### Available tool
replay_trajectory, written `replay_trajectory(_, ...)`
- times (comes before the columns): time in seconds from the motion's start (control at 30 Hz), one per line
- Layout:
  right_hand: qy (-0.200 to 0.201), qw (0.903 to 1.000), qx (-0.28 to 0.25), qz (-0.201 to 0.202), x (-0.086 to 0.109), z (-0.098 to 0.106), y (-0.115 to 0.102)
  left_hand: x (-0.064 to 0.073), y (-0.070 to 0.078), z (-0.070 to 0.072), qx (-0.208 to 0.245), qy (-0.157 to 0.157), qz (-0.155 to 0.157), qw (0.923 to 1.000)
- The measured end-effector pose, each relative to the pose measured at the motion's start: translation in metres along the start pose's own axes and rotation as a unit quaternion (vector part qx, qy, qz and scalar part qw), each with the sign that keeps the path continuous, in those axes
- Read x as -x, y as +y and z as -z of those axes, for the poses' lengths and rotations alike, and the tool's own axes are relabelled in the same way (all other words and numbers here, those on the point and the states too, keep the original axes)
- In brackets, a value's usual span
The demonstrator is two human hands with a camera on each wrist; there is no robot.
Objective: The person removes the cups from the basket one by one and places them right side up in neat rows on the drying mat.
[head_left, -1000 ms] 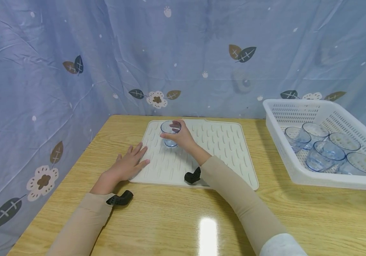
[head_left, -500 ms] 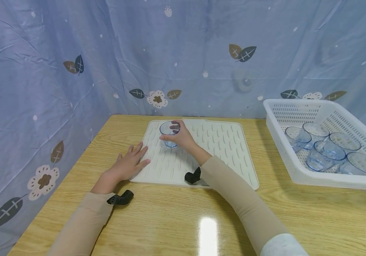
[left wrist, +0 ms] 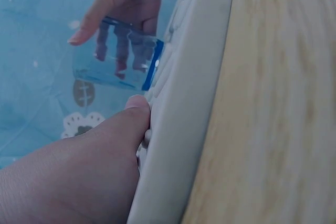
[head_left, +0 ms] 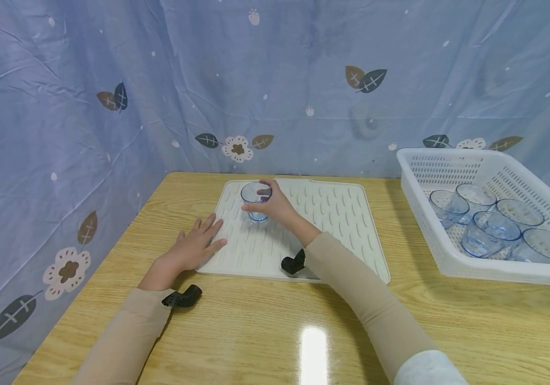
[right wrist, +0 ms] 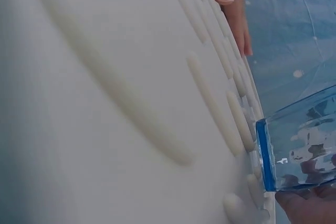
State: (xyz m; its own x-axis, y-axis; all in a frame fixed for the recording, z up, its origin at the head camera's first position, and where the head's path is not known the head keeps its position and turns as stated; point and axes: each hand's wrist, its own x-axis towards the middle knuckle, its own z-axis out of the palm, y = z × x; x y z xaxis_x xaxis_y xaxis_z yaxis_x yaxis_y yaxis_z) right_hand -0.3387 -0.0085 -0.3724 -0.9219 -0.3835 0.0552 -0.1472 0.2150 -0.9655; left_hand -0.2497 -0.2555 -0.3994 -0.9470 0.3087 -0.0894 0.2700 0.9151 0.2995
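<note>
A clear, blue-tinted drinking glass (head_left: pixel 257 215) is at the left part of a white ridged mat (head_left: pixel 337 230), mouth upward. My right hand (head_left: pixel 279 207) grips it from the right near the rim, thumb on the near side and fingers round the far side. In the left wrist view, the glass's thick blue base (left wrist: pixel 152 66) is right at the mat surface. My left hand (head_left: pixel 192 249) rests at the mat's left edge with its fingers spread and straight. Its thumb (left wrist: pixel 137 103) lies over the mat's edge.
At the right, a white perforated plastic basket (head_left: pixel 424 240) holds several similar glasses (head_left: pixel 489 235). The mat lies on a wooden table (head_left: pixel 236 331). Behind and along the left hangs a blue patterned curtain (head_left: pixel 299 64). Black wrist mounts (head_left: pixel 183 297) sit on both sleeves.
Both hands and the glass stay in nearly the same place. My right wrist has shifted very slightly to the right.
</note>
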Motion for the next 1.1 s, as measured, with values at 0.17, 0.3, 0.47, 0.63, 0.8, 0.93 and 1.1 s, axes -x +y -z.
replay_trajectory(0.17, -0.015, 0.9998, -0.008, -0.005, 0.000, 0.004, 0.000, 0.001, 0.001, 0.000, 0.004, 0.005, -0.003, 1.0000)
replay_trajectory(0.3, -0.013, 0.9999, 0.005, -0.009, 0.001, 0.009, 0.001, 0.002, 0.000, 0.000, 0.004, 0.007, -0.003, 1.0000)
replay_trajectory(0.47, -0.016, 0.9999, 0.005, -0.005, 0.005, 0.021, 0.001, 0.002, 0.001, 0.001, 0.006, 0.011, -0.005, 0.9999)
replay_trajectory(0.63, -0.020, 0.9997, -0.007, -0.011, 0.010, 0.035, 0.002, 0.002, 0.002, 0.002, 0.009, 0.010, -0.006, 0.9999)
replay_trajectory(0.8, -0.019, 0.9996, -0.010, -0.017, 0.013, 0.046, 0.001, 0.002, 0.003, 0.003, 0.010, 0.008, -0.007, 0.9999)
replay_trajectory(0.93, -0.022, 0.9995, -0.015, -0.015, 0.017, 0.052, -0.003, 0.001, 0.002, 0.002, 0.010, 0.009, -0.007, 0.9999)
replay_trajectory(1.1, -0.033, 0.9992, -0.019, -0.011, 0.026, 0.061, -0.010, 0.000, 0.000, 0.002, 0.008, 0.008, -0.005, 0.9999)
